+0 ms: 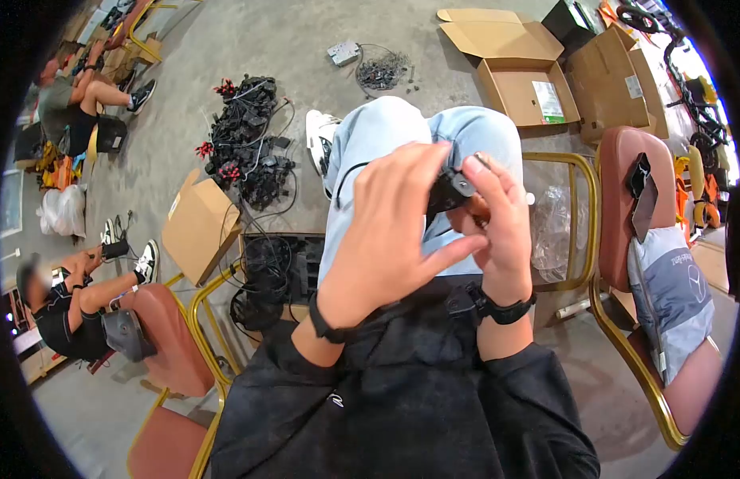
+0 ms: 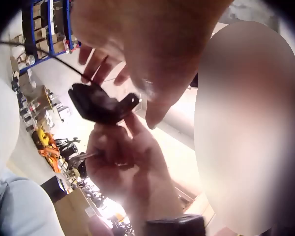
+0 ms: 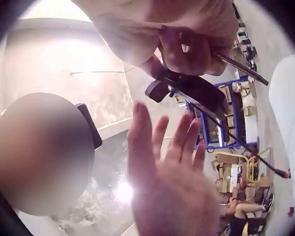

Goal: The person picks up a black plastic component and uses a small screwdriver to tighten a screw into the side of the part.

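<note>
Above the knees (image 1: 378, 128), the right hand (image 1: 504, 219) pinches the device (image 1: 444, 194); the left hand (image 1: 386, 227), fingers extended, hovers beside it, gripping nothing. A tug on the cable (image 3: 246, 145) could twist the device loose.

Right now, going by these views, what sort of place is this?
Probably a workshop or storeroom: a concrete floor with a heap of dark parts and cables, an open cardboard box, and blue-framed shelving.
</note>
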`<state>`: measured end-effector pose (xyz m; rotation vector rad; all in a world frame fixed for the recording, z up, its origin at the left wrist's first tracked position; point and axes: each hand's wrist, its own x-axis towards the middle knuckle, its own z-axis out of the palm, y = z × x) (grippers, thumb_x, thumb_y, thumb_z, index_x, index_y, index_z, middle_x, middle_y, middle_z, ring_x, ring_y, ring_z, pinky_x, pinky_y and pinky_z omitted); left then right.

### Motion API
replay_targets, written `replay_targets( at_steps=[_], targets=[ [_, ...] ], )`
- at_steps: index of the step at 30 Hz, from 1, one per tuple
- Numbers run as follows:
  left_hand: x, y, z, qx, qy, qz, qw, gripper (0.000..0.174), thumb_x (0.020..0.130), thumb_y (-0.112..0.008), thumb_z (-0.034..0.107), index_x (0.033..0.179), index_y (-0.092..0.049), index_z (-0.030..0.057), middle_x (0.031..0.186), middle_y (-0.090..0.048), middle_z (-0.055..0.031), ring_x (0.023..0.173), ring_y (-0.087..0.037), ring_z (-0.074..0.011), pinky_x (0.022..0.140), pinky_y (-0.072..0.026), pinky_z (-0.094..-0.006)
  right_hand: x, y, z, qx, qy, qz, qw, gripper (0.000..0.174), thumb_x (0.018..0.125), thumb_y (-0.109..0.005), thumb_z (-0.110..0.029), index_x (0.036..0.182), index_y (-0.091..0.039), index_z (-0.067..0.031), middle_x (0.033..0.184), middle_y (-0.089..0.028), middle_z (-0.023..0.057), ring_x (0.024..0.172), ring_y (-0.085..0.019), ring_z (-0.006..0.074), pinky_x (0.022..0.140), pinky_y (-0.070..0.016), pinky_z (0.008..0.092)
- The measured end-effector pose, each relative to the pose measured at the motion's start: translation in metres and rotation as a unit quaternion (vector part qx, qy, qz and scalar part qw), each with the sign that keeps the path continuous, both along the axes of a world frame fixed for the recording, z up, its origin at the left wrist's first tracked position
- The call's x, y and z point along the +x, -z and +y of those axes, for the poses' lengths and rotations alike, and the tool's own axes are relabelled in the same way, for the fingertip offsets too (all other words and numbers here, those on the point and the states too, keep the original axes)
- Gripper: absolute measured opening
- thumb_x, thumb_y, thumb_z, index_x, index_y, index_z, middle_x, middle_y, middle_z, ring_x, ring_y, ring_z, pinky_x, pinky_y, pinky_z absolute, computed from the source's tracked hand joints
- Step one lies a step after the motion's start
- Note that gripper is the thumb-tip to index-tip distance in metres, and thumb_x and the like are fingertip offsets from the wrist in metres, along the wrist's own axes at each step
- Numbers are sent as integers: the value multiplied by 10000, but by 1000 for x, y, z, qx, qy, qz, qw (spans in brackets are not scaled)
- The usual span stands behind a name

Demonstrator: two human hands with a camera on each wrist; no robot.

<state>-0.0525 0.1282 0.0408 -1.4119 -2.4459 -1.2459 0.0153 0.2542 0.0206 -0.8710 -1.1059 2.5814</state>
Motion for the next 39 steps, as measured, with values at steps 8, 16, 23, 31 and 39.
replay_targets(
  at_steps=[8, 16, 23, 31, 39],
  targets=[
    [-9, 12, 13, 270, 24, -498, 824, 326, 933, -436, 309, 901, -518, -5, 707, -551, -99, 592, -516, -193, 556, -409, -295, 10, -15, 7, -2, -81, 173, 982, 263, 911, -504, -226, 1004, -584, 7, 577, -352, -45, 494, -338, 54, 445, -245, 198],
    [-53, 40, -1, 455, 202, -695, 520, 351, 883, -402, 267, 1023, -533, -28, 748, -545, -137, 620, -494, -223, 633, -391, -347, 0, -36, -8, 445, -44, 114, 887, 269, 938, -402, -65, 1133, -560, 32, 659, -549, 51, 642, -516, 131, 637, -422, 247],
    [-62, 76, -20, 382, 54, -710, 589, 387, 968, -335, 339, 1109, -493, 14, 691, -479, -79, 543, -427, -181, 584, -367, -307, -25, -3, -15, 510, -162, 68, 842, 127, 906, -508, -85, 936, -606, -11, 697, -635, 113, 592, -614, 212, 552, -455, 280],
    [-48, 72, -12, 417, 9, -680, 603, 235, 970, -370, 277, 1015, -461, 65, 673, -443, -56, 594, -445, -160, 561, -384, -276, -25, 17, -27, 469, -157, 65, 867, 121, 913, -460, -55, 952, -524, 40, 877, -635, 166, 814, -624, 308, 719, -478, 330],
    [-37, 75, -11, 378, -36, -628, 680, 221, 994, -317, 273, 999, -414, 74, 699, -482, -92, 604, -442, -149, 579, -392, -273, -27, 36, -27, 560, -152, 121, 805, 89, 872, -519, -47, 929, -565, 3, 825, -568, 155, 773, -568, 347, 676, -458, 370]
  ],
)
